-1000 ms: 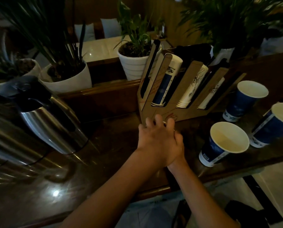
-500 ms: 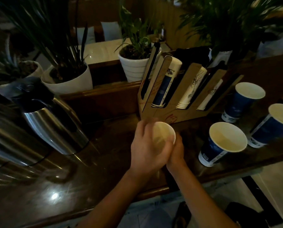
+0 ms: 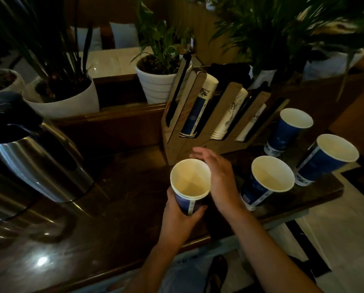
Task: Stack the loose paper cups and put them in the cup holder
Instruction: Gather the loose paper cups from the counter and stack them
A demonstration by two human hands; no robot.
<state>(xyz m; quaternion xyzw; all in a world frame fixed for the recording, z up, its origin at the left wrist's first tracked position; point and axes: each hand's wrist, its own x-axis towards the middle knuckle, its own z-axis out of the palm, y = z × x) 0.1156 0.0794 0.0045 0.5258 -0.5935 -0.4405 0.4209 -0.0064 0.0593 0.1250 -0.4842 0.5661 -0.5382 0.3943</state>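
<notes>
A person stands at a dark wooden tabletop [image 3: 117,208], the left hand [image 3: 180,216] in a closed grip around the lower half of a short stack of blue paper cups [image 3: 190,185], held upright with the mouth facing up. The right hand [image 3: 216,174] hangs just beside the stack's rim with fingers spread, its grip wide and holding nothing. Three loose blue cups stand to the right: one [image 3: 263,182] near the tabletop's front edge, one [image 3: 324,159] further right and one [image 3: 286,130] behind them. The wooden cup holder [image 3: 198,142] stands just behind the hands, its slanted slots holding rows of cups. A steel jug [image 3: 37,157] sits at left, potted plants [image 3: 160,81] behind.
</notes>
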